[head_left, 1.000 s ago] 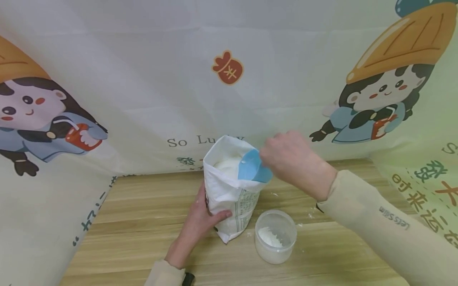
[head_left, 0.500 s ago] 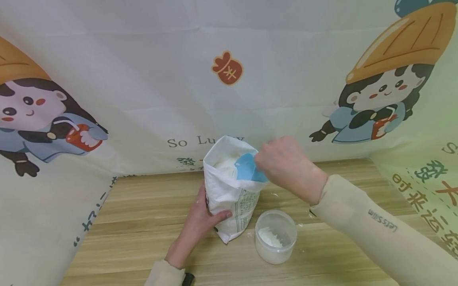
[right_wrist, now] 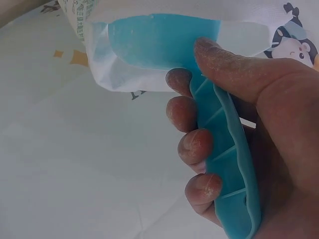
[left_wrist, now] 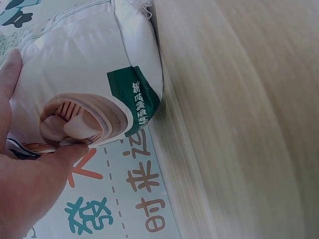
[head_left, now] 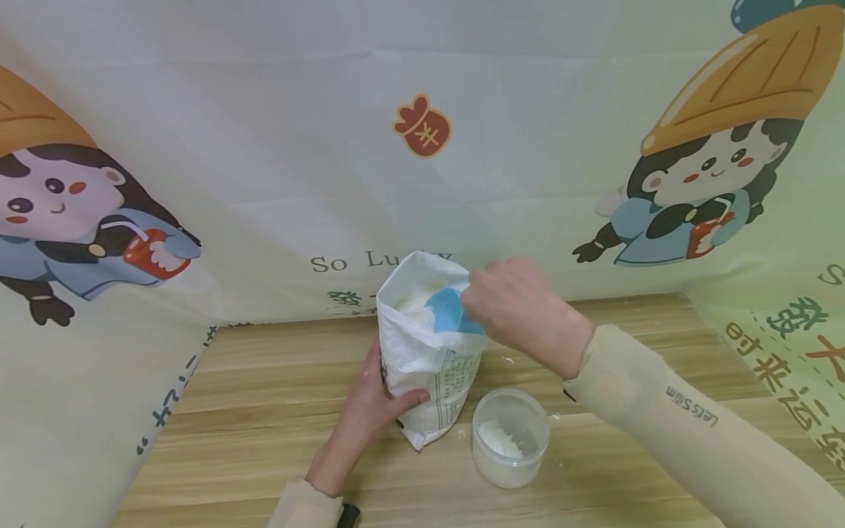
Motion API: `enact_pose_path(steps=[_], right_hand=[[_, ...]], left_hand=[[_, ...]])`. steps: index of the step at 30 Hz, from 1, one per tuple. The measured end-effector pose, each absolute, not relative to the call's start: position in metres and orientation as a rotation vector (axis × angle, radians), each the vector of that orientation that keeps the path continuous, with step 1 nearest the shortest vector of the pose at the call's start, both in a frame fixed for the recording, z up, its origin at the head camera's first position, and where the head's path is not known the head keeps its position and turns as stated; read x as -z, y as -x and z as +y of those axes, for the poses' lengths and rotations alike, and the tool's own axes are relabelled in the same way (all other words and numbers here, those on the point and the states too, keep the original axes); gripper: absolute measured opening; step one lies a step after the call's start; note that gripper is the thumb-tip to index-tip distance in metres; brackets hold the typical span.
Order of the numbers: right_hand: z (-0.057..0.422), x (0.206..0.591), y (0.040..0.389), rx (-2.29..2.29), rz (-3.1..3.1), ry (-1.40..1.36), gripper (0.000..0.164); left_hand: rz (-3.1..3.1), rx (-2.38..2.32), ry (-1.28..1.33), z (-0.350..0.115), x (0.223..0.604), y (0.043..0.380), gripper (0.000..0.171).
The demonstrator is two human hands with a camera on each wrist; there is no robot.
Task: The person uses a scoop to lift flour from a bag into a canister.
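Note:
A white flour bag (head_left: pixel 429 367) stands on the table with its top open and white powder (head_left: pixel 414 312) inside. My left hand (head_left: pixel 372 400) grips the bag low on its left side, thumb across the front; in the left wrist view, printed steamed buns show beside the thumb. With fingers wrapped round its ribbed handle, my right hand (head_left: pixel 518 304) holds a blue scoop (right_wrist: pixel 164 40). The scoop's bowl sits within the bag's mouth, against the right rim, partly hidden by the hand. Just right of the bag stands a clear round tub (head_left: pixel 510 469) with some white powder at its bottom.
Small white specks lie on the wooden table (head_left: pixel 251 425) around the tub. A printed cloth backdrop (head_left: pixel 297 147) rises behind the table and along both sides, close behind the bag.
My right hand and the scoop have shifted left and slightly down, bringing the scoop farther over the powder in the bag. The left hand, bag and tub stay put.

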State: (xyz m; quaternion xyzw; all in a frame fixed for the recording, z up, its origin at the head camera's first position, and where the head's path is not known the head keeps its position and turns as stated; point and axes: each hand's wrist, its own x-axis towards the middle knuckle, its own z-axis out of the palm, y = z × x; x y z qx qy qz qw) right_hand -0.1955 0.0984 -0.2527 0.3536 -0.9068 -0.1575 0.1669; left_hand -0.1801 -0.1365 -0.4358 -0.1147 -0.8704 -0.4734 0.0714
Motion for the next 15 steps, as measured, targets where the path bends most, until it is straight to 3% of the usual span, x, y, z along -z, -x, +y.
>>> enact_pose_path(steps=[15], right_hand=[[0.0899, 0.2558, 0.195, 0.517, -2.627, -1.033, 0.012]], left_hand=[[-2.593, 1.452, 0.347, -0.1353, 0.4362, 0.1789, 0.118]])
